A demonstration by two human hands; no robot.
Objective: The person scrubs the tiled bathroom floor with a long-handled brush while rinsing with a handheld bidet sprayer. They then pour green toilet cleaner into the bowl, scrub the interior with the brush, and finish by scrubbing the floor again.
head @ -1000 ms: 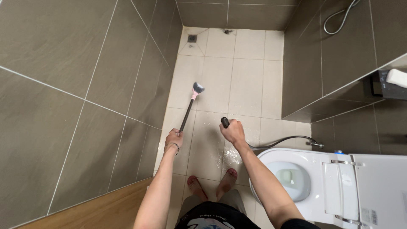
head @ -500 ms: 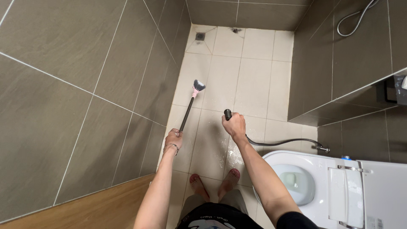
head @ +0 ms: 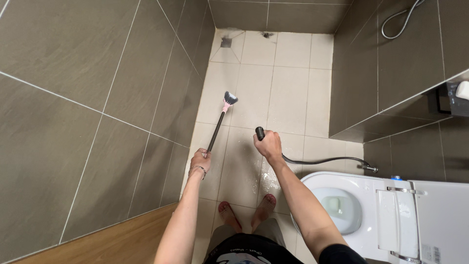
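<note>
1. Bare feet (head: 246, 213) on wet beige floor tiles (head: 288, 98), toes pointing away from camera.
2. Toilet (head: 371, 215) just right of the feet, lid up, bowl open.
3. Left hand (head: 201, 160) wrapped in a fist around the near end of a long-handled brush (head: 221, 122); bracelet on that wrist.
4. Right hand (head: 268, 144) closed around a black spray nozzle (head: 260, 132), nozzle tip poking out above the fist (no water jet discernible).
5. Grey hose (head: 322, 160) runs from the right hand across to a wall fitting beside the toilet.
6. Brush handle slants up and away; bristle head with pink collar sits on or just over the floor, near the left wall (contact unclear).
7. Floor drain (head: 226, 42) in far left corner; shower hose (head: 398, 22) loops on the far right wall.
</note>
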